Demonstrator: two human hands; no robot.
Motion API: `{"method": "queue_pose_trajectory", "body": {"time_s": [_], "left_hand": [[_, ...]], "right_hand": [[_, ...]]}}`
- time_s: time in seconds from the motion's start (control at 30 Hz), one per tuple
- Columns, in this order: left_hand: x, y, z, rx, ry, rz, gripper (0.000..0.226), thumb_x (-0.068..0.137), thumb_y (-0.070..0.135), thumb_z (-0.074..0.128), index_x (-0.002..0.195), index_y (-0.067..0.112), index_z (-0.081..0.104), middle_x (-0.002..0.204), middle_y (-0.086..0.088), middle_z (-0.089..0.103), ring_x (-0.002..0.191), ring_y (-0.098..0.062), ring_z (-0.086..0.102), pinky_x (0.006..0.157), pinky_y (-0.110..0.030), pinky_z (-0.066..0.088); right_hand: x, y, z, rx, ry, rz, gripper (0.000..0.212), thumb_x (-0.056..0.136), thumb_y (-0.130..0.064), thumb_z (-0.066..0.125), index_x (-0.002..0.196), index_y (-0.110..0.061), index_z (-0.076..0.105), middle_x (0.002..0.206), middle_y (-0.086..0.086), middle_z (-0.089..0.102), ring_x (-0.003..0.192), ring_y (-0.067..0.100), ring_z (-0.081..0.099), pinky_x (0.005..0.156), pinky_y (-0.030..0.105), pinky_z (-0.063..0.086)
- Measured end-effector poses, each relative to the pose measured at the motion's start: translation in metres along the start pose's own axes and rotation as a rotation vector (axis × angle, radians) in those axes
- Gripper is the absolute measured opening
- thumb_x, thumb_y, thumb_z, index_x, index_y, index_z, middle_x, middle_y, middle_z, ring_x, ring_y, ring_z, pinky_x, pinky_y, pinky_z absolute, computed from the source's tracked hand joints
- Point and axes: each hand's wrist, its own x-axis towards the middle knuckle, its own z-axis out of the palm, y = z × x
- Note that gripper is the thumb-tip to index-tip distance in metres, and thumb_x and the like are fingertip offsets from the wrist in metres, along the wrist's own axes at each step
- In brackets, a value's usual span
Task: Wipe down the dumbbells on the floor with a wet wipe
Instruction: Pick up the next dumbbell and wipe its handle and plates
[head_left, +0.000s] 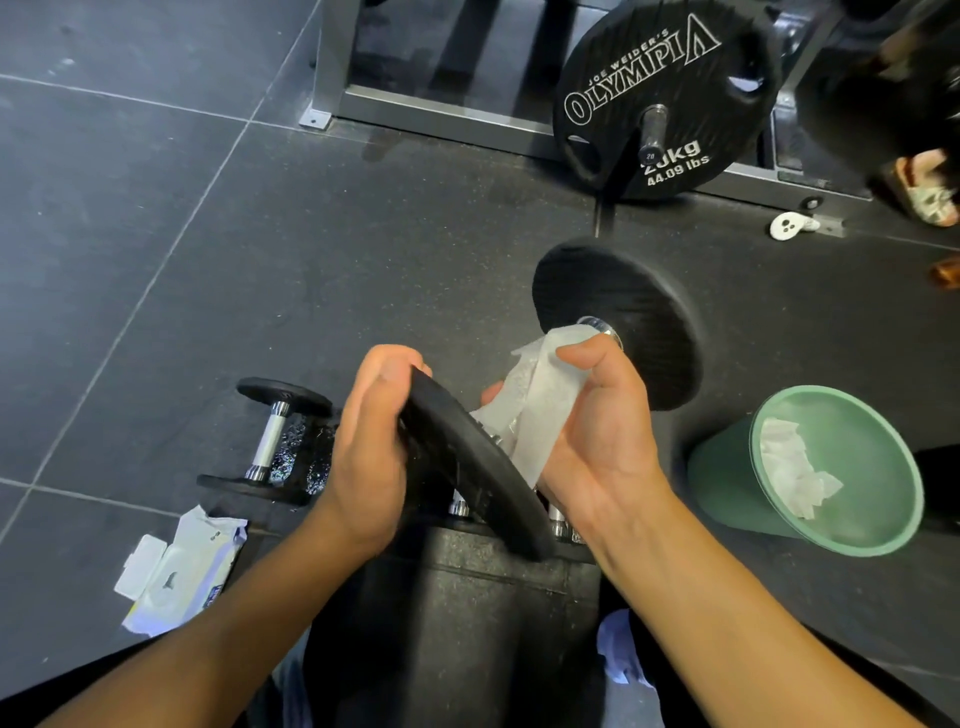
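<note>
I hold a black dumbbell (618, 317) tilted off the floor at the centre. My left hand (369, 447) grips the rim of its near disc. My right hand (597, 436) is wrapped around the handle with a white wet wipe (535, 415) between palm and bar; the handle is hidden under the wipe except for a chrome collar by the far disc. A second, smaller dumbbell (275, 439) with a chrome handle lies on the floor to the left. More dumbbells sit below my hands, mostly hidden.
An opened wet wipe pack (182, 571) lies at lower left. A green bin (831, 478) holding used wipes lies tilted at right. A 20 kg Olympia plate (665, 98) on a bar and a grey metal rack stand behind. Another person's sandalled foot (930, 192) is at far right.
</note>
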Motion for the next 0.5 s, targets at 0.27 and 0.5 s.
{"method": "queue_pose_trajectory", "body": {"time_s": [0.27,0.5], "left_hand": [[-0.001,-0.024,-0.002,-0.323,0.017,-0.667,0.065,0.100,0.072,0.039,0.101,0.020,0.078,0.102,-0.015,0.077,0.091,-0.033,0.075,0.085,-0.066,0.057],[-0.005,-0.024,-0.008,0.391,-0.237,0.260,0.088,0.081,0.086,0.060,0.152,0.041,0.036,0.160,-0.003,0.036,0.154,-0.024,0.035,0.123,-0.051,0.035]], "right_hand": [[0.000,-0.012,0.006,0.042,-0.022,-0.063,0.011,0.079,-0.021,0.052,0.079,-0.010,0.050,0.066,0.008,0.049,0.063,0.024,0.052,0.063,0.035,0.049],[0.000,-0.013,0.001,0.027,0.124,-0.135,0.006,0.086,-0.016,0.054,0.083,-0.012,0.051,0.070,0.005,0.052,0.063,0.021,0.054,0.080,0.040,0.048]]}}
